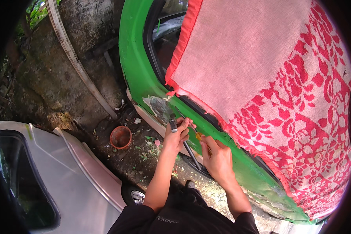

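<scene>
My left hand (174,139) is closed around a hammer (192,156). The hammer's metal head stands above my fingers and its dark handle slants down below them. In my right hand (219,159) is a screwdriver with a yellow handle (199,136). Its thin shaft runs up past my left fingertips toward the car body; whether those fingertips touch it I cannot tell. Just beyond both hands, the green car (138,74) has a bare, greyish patch (158,107) with ragged paint edges. Where the screwdriver's tip meets the panel is hard to make out.
A red and pink patterned cloth (245,50) drapes over the green car's roof and windows. To the left stands a silver car (72,175). Between the cars lie a round terracotta pot (121,137) and scattered paint flakes (146,158). A long curved strip (76,62) leans at the back left.
</scene>
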Tool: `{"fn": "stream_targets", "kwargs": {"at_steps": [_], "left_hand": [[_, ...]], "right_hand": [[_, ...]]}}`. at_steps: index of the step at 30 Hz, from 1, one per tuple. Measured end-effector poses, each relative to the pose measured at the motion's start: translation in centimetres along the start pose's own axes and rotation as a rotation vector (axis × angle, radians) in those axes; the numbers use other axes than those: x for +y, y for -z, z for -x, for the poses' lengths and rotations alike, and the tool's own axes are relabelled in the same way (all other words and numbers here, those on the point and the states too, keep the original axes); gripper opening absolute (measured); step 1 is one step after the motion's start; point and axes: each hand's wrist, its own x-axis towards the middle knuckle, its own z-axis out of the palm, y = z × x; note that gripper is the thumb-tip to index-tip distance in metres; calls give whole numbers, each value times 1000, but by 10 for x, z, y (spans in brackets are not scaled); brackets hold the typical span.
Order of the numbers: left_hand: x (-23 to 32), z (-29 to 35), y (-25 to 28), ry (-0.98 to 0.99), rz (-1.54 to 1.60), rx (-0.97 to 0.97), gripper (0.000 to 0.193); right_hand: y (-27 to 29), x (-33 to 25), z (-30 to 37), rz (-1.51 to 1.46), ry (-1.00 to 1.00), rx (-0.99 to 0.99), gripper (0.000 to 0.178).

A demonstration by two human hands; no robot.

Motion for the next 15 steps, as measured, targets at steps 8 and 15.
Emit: {"fn": "stream_targets", "kwargs": {"at_steps": [8, 15], "left_hand": [[2, 10, -13, 11, -1, 16, 20], [7, 15, -9, 53, -132, 3, 24]], "right_hand": [[-11, -4, 4, -396, -254, 144, 8], [-33, -10, -10, -425, -264, 122, 11]]}}
